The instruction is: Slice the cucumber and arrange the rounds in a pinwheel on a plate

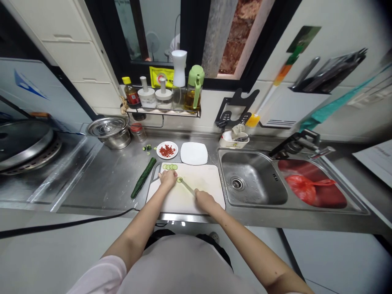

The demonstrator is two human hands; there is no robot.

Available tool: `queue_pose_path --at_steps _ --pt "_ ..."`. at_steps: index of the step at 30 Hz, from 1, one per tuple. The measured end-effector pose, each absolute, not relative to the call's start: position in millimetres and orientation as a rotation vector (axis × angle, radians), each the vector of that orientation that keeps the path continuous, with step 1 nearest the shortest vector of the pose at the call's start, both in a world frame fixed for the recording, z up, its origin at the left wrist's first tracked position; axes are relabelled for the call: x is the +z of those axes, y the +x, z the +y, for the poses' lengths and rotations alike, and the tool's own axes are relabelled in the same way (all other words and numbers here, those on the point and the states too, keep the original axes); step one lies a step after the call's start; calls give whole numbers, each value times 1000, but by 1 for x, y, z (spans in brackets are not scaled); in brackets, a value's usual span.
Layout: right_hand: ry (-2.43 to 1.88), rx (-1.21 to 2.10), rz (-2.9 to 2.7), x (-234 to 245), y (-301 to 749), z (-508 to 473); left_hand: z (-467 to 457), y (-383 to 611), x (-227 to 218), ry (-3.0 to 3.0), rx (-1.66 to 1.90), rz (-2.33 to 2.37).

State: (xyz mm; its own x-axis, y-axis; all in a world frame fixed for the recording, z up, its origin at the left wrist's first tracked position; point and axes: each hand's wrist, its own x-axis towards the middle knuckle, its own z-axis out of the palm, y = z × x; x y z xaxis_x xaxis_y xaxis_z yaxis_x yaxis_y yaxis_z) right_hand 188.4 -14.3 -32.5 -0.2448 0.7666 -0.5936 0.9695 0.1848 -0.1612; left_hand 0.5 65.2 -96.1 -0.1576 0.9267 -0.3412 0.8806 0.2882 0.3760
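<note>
My right hand (204, 201) is closed round the handle of a knife (188, 188), whose blade slants up and left over the white cutting board (202, 175). At the blade's tip is a pale green cucumber slice (179, 179). My left hand (168, 178) rests on the board's left part with bent fingers, the fingertips closed at the slice's edge; their exact grip is partly hidden. Behind it, several overlapping cucumber slices (170, 167) lie along the board's far left edge. A whole dark green cucumber (143, 178) lies on the counter left of the board.
Behind the board stand a small plate of chopped red pieces (167, 151) and a white square plate (194, 153). Cucumber scraps (148, 148) lie nearby. A lidded steel pot (112, 132) is at back left, a double sink (254, 177) at right, a bottle shelf (165, 112) above.
</note>
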Motion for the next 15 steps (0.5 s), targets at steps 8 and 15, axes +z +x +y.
queue_pose_path --at_steps 8,15 --pt "1623 -700 2082 -35 203 -27 66 -1 -95 1613 111 2035" --pt "1639 -725 2093 -34 212 -31 62 1 -85 1665 50 2001"
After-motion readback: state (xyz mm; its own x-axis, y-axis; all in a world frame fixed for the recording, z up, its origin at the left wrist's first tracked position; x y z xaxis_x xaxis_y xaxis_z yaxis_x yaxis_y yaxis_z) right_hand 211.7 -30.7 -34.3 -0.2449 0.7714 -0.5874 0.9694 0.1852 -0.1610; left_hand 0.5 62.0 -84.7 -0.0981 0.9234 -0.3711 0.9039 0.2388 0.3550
